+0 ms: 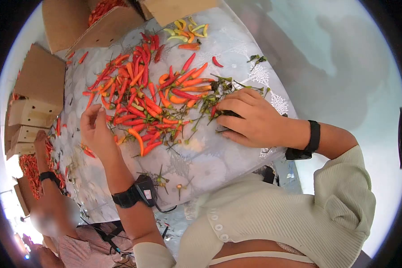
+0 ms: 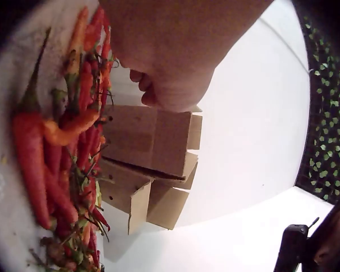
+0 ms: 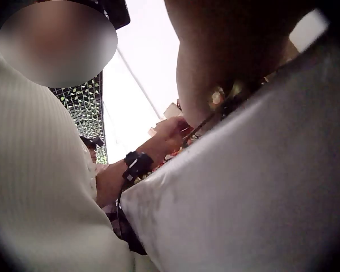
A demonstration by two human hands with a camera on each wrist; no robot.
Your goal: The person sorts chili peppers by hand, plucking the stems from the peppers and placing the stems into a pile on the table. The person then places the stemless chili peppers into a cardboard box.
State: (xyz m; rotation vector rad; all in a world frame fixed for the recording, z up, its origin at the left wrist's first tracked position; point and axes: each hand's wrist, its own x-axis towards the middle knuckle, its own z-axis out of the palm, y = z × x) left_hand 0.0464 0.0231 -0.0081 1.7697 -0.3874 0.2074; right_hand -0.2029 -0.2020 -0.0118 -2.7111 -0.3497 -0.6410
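Slender red-orange chili peppers [image 1: 152,106] lie mid-frame between the left hand [image 1: 97,131], loosely curled, empty, and the right hand [image 1: 253,118], its grasp unclear.

Red, orange chillies [image 1: 152,105]; white-patterned grey tablecloth [image 1: 234,161]

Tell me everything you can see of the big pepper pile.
The pepper pile is a sprawling heap of slim, smooth-skinned peppers, mostly red with some orange, lying at many angles and overlapping. Some have green stems attached. It lies on the pale patterned tablecloth, with loose stems along its right side, where the right hand rests. The left hand is at its left edge; contact is unclear.
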